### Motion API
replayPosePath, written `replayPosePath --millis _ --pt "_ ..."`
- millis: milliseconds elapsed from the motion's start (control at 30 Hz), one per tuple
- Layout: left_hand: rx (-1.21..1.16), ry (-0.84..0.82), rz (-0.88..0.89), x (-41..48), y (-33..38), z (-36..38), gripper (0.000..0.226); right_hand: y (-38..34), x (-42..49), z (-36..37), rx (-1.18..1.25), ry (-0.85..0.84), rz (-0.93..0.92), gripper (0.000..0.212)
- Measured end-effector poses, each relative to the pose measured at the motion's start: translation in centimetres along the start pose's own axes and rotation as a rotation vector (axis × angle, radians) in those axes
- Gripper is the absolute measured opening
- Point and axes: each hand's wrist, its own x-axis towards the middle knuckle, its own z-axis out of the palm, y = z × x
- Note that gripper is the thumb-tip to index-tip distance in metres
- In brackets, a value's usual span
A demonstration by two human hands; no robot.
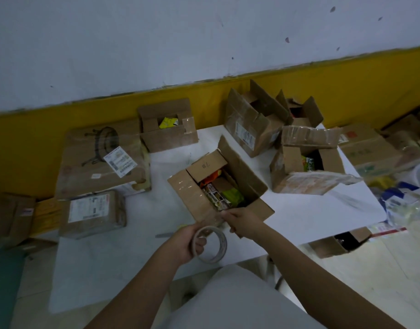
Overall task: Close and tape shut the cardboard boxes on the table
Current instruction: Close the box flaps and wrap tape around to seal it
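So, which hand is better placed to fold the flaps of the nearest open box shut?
Right, probably: the right hand already holds the near flap of the open box, while the left hand holds the tape roll.

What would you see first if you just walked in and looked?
The open box in the middle of the white table, stuffed with colourful packets, catches the eye first. Right in front, the left hand holds a tape roll while the right hand grips the box's near flap. More open boxes stand along the table's far edge, by the yellow wall.
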Motion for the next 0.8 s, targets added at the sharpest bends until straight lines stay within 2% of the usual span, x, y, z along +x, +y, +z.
replayPosePath --millis 167,267,367,433,500,600,700,800 --pt "0.045 0.058 0.020 0.4 -0.6 1.0 0.022 0.3 0.0 -0.2 0.135 -0.006 0.069 0.034" --pt "0.287 0.212 -0.005 0.6 0.1 2.4 0.021 0.4 0.5 -0.1 0.133 0.000 0.089 0.032" --pt "0.569 0.385 -0.004 3.0 0.7 2.5 0.039 0.3 1.1 0.4 0.141 -0.016 0.106 0.025" --pt "0.718 0.436 -0.009 5.0 0.7 1.5 0.045 0.2 1.5 0.7 0.128 0.005 0.109 0.023" --pt "0.721 0.425 -0.037 4.5 0.7 1.1 0.045 0.1 1.5 0.7 0.161 0.038 0.106 0.021" --pt "0.508 0.289 -0.031 1.4 0.5 1.7 0.033 -0.1 1.3 0.2 0.179 0.065 0.090 0.020" --pt "0.359 0.226 -0.007 0.9 -0.2 1.4 0.033 0.0 1.0 0.2 0.129 0.056 0.060 0.029" --pt "0.499 0.303 0.024 1.7 -0.3 2.0 0.046 0.0 0.6 0.7 0.062 0.062 0.033 0.032"
